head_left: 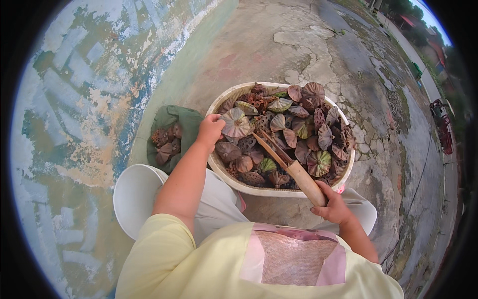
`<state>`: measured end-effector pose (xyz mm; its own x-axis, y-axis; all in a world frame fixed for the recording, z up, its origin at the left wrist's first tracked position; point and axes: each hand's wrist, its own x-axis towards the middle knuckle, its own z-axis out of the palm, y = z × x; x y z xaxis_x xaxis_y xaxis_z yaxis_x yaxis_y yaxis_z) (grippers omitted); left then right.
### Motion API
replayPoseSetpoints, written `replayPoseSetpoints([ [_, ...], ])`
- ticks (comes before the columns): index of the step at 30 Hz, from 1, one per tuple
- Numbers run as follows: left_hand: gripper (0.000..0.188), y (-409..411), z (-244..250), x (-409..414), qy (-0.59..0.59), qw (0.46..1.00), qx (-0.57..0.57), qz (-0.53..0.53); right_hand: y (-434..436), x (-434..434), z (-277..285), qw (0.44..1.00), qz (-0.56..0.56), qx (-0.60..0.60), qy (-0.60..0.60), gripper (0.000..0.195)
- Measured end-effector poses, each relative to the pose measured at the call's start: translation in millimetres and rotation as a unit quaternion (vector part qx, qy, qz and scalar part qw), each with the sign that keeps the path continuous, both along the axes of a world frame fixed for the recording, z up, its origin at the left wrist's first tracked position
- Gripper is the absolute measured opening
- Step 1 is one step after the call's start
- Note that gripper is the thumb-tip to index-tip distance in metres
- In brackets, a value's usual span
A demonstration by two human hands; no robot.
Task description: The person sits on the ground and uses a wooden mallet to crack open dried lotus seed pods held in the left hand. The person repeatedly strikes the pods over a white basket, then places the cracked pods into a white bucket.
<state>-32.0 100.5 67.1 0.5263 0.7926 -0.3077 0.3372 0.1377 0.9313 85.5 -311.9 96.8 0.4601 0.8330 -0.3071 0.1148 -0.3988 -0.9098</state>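
My left hand (211, 131) grips the edge of a large pale lotus seed pod (236, 122) at the left side of an oval basket (223, 175). In my right hand (333, 205) is a two-pronged tool with a thick wooden handle (307, 184). One prong is pale wood; the other is dark, its material unclear. The prongs point up and left, over the pods, and their tips end close below the held pod. Many dried brown lotus pods (228, 151) fill the basket, some with seed holes up. A few are greenish, such as one pod (319, 163) near the right rim.
A green sack (172, 116) with several pods stands left of the basket. Nearer me, a white bucket (136, 198) lies tilted by my leg. A peeling painted wall (86, 112) rises on the left. Cracked concrete (283, 33) surrounds the basket; a red vehicle (445, 132) is far right.
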Motion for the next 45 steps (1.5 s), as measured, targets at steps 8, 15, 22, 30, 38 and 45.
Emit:
replayPoseSetpoints([
  [8,0.057,-87.1,-10.4,29.2,-0.210,0.958,-0.190,-0.054,-20.0,-18.8,37.7,0.986,-0.003,-0.063,-0.157,0.081],
  [15,0.050,-103.6,-1.9,29.6,-0.182,0.966,-0.167,-0.077,-38.8,-33.4,55.7,0.977,-0.012,-0.113,-0.178,0.080],
  [22,0.045,-103.5,-1.7,28.1,-0.192,0.967,-0.165,-0.040,-41.8,-39.4,58.4,0.964,0.017,-0.125,-0.236,0.078],
  [30,0.053,-102.1,-11.8,26.8,-0.227,0.964,-0.125,-0.052,-27.2,-53.5,47.0,0.908,0.037,-0.203,-0.364,0.080],
  [38,0.046,-96.5,-13.0,26.7,-0.269,0.917,-0.276,-0.103,-37.5,-45.1,18.6,0.913,0.029,-0.116,-0.389,0.081],
  [45,0.032,-94.8,4.3,18.2,-0.343,0.863,-0.329,-0.169,-51.0,-34.3,41.7,0.927,0.094,-0.090,-0.351,0.080],
])
